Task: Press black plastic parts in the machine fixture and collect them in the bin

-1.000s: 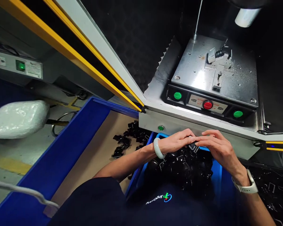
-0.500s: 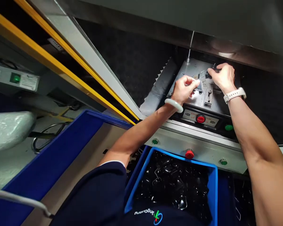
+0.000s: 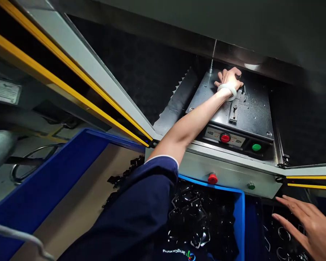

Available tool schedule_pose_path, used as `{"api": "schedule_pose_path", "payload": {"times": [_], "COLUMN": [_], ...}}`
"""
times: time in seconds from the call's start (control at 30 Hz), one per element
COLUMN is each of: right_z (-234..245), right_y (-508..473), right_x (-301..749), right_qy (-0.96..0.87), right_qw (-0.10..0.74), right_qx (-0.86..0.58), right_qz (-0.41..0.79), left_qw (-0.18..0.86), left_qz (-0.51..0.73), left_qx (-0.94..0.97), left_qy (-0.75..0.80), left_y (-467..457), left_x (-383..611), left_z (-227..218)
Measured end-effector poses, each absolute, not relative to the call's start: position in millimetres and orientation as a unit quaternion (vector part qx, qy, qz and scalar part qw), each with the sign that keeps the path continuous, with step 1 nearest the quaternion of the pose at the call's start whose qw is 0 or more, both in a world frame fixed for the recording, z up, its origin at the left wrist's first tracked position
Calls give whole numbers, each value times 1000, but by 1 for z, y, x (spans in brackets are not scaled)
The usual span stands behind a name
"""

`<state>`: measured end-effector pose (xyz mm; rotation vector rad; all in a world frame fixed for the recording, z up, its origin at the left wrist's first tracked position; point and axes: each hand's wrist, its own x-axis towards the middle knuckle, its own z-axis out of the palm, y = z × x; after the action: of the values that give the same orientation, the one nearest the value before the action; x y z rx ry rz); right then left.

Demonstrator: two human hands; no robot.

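Steel fixture plate (image 3: 251, 116) sits at the back of the machine bay, and your left hand (image 3: 228, 79) lies palm down on its far edge, a jade-like bangle (image 3: 226, 91) at the wrist. Your fingers are spread and flat. Whether anything is held under the palm, you can't tell from this view, and the hand and wrist cover most of the clamp block (image 3: 241, 95). Only the slotted slide latch (image 3: 234, 110) stands clear below them. Your right hand (image 3: 309, 226) is open and empty, fingers fanned just above a dark heap of loose black clips (image 3: 284, 235) at the lower right.

At this moment you're working at the plate, and any move on the clamp block calls for lifting your left forearm clear of it. Below the plate are a red stop button (image 3: 225, 138) and a green button (image 3: 256, 147). A blue bin (image 3: 243, 217) of black parts sits under your navy sleeve (image 3: 141, 203), and a blue tray (image 3: 57, 174) lies to your left. Yellow-edged guard rails (image 3: 57, 74) frame the opening.
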<state>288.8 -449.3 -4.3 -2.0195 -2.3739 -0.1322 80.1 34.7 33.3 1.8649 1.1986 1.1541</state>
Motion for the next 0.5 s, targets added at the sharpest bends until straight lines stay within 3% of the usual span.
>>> {"api": "schedule_pose_path", "payload": {"times": [0.13, 0.27, 0.5], "right_z": [-17, -47, -85], "right_y": [-430, -398, -390], "right_x": [241, 230, 254], "right_qy": [-717, -697, -651], "right_qw": [34, 53, 95], "right_qx": [-696, -714, -734], "right_qz": [9, 47, 167], "left_qw": [274, 252, 219], "left_qz": [443, 465, 240], "left_qx": [738, 755, 840], "left_qy": [429, 387, 435], "left_y": [-40, -146, -224], "left_x": [16, -85, -204], "left_z": [24, -28, -105]}}
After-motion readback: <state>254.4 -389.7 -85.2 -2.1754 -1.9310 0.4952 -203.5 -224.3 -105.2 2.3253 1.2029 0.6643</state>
